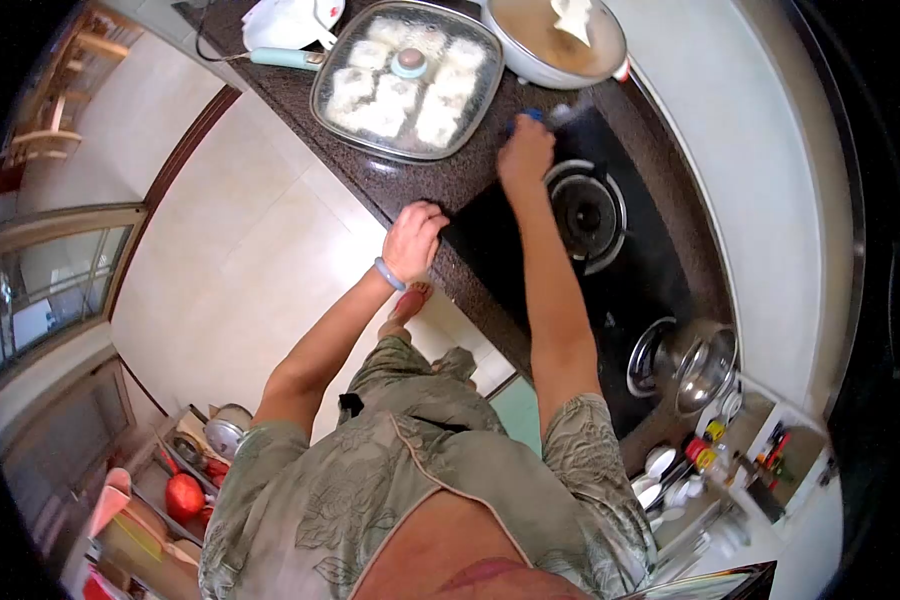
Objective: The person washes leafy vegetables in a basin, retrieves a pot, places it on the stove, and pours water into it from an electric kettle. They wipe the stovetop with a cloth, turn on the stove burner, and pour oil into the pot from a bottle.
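The right hand (pixel 526 152) is closed around a small blue-and-grey object (pixel 550 115) at the far edge of the black hob (pixel 530 250), just short of the lidded square pan (pixel 407 78), while the left hand (pixel 413 238), fingers curled and holding nothing, rests on the counter (pixel 410 190) edge.

Right hand (pixel 526 152) perhaps on cloth (pixel 532 116)

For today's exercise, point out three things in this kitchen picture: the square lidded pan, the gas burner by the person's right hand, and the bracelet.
Square lidded pan (pixel 407 82), head view: on the glass lid near its knob.
Gas burner (pixel 588 215), head view: on the burner's centre.
Bracelet (pixel 389 275), head view: on the band at the wrist of the left hand (pixel 415 238).
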A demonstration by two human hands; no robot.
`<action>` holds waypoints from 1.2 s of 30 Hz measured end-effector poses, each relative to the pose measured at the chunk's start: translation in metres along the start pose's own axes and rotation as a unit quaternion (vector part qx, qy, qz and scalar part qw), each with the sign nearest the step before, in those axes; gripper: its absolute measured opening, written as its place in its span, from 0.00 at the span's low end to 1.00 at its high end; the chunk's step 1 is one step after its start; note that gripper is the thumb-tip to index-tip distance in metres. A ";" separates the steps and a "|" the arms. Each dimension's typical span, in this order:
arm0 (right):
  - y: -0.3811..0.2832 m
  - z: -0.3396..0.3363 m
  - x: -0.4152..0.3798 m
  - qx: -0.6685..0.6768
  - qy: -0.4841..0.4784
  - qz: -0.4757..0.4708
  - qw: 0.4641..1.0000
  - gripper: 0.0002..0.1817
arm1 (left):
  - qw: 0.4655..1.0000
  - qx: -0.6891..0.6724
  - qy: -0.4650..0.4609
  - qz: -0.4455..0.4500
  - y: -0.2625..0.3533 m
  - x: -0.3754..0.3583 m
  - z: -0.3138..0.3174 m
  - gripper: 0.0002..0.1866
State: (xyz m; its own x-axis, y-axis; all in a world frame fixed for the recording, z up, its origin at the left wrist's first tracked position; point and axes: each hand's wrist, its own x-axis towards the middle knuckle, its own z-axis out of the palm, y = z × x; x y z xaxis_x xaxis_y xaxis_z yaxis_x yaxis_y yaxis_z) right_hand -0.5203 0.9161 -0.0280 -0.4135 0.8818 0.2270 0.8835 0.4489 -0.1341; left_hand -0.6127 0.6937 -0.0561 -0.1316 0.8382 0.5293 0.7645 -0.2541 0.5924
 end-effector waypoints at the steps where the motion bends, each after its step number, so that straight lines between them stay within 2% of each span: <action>1: -0.009 0.008 -0.017 0.004 0.030 -0.012 0.999 0.07 | 1.000 -0.010 -0.012 0.008 0.000 -0.002 0.001 0.19; 3: -0.029 -0.002 -0.054 0.112 0.050 -0.051 0.991 0.04 | 0.999 0.029 0.036 -0.020 0.002 -0.005 0.006 0.19; 4: -0.042 -0.013 -0.073 0.186 0.094 -0.058 0.976 0.06 | 0.998 0.042 0.035 -0.026 -0.001 -0.009 0.009 0.18; 5: -0.049 -0.018 -0.097 0.212 0.059 -0.012 0.975 0.04 | 0.998 0.045 0.028 -0.027 -0.006 -0.013 0.013 0.17; 6: -0.055 -0.022 -0.114 0.191 0.021 -0.046 0.980 0.04 | 0.997 0.051 0.049 -0.038 -0.013 -0.017 0.019 0.14; 7: -0.058 -0.020 -0.131 0.223 0.026 -0.069 0.972 0.04 | 0.994 0.014 0.041 -0.100 -0.018 -0.017 0.015 0.11; 9: -0.064 -0.020 -0.160 0.284 0.106 -0.114 0.946 0.03 | 0.972 -0.057 0.036 -0.224 -0.026 -0.018 0.010 0.07; 10: -0.069 -0.011 -0.175 0.279 0.128 -0.137 0.942 0.04 | 0.974 -0.105 0.115 -0.162 -0.031 -0.033 0.010 0.12; 11: -0.071 -0.025 -0.188 0.250 0.169 -0.134 0.944 0.03 | 0.988 -0.057 0.077 -0.120 -0.015 -0.033 -0.008 0.14; 12: -0.075 -0.017 -0.204 0.248 0.156 -0.164 0.942 0.03 | 0.996 -0.010 0.043 -0.075 0.002 -0.033 -0.028 0.16; 13: -0.070 -0.030 -0.217 0.234 0.119 -0.139 0.955 0.03 | 0.997 -0.021 0.023 -0.064 0.002 -0.034 -0.029 0.16; 15: -0.059 -0.037 -0.243 0.217 0.118 -0.116 0.962 0.04 | 0.999 -0.029 -0.015 -0.020 0.007 -0.038 -0.036 0.14; 17: -0.031 -0.054 -0.268 0.224 0.120 -0.091 0.963 0.04 | 0.998 0.021 -0.065 0.004 0.025 -0.038 -0.039 0.13; 18: -0.016 -0.063 -0.282 0.236 0.113 -0.080 0.962 0.04 | 0.997 -0.003 -0.081 0.018 0.036 -0.035 -0.036 0.13; 20: 0.014 -0.068 -0.319 0.213 0.152 -0.041 0.964 0.06 | 0.992 -0.008 -0.111 0.053 0.055 -0.038 -0.025 0.13; 22: 0.049 -0.087 -0.359 0.222 0.116 0.015 0.968 0.10 | 0.986 -0.019 -0.148 0.071 0.073 -0.042 -0.011 0.14; 24: 0.088 -0.118 -0.406 0.174 0.082 0.053 0.980 0.12 | 0.981 -0.037 -0.171 0.087 0.106 -0.046 -0.004 0.14; 26: 0.132 -0.126 -0.455 0.156 0.079 0.112 0.978 0.16 | 0.970 -0.075 -0.195 0.123 0.132 -0.051 0.010 0.13; 29: 0.205 -0.138 -0.514 0.102 0.099 0.136 0.980 0.18 | 0.961 -0.108 -0.214 0.140 0.163 -0.069 0.020 0.14; 31: 0.242 -0.166 -0.558 0.005 0.110 0.261 0.959 0.17 | 0.957 -0.102 -0.234 0.141 0.185 -0.082 0.018 0.15; 35: 0.337 -0.200 -0.619 -0.009 0.035 0.426 0.904 0.20 | 0.942 -0.131 -0.265 0.158 0.209 -0.117 0.021 0.15; 36: 0.363 -0.192 -0.630 -0.049 0.093 0.442 0.891 0.19 | 0.939 -0.123 -0.281 0.152 0.214 -0.125 0.024 0.15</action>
State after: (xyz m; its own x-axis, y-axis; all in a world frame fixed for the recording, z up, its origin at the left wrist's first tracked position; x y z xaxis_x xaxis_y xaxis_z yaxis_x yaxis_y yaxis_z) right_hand 0.1031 0.4960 -0.0340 0.4895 0.8408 0.2312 0.8642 -0.4325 -0.2571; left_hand -0.4175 0.5465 -0.0100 0.4767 0.8132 0.3338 0.5344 -0.5696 0.6245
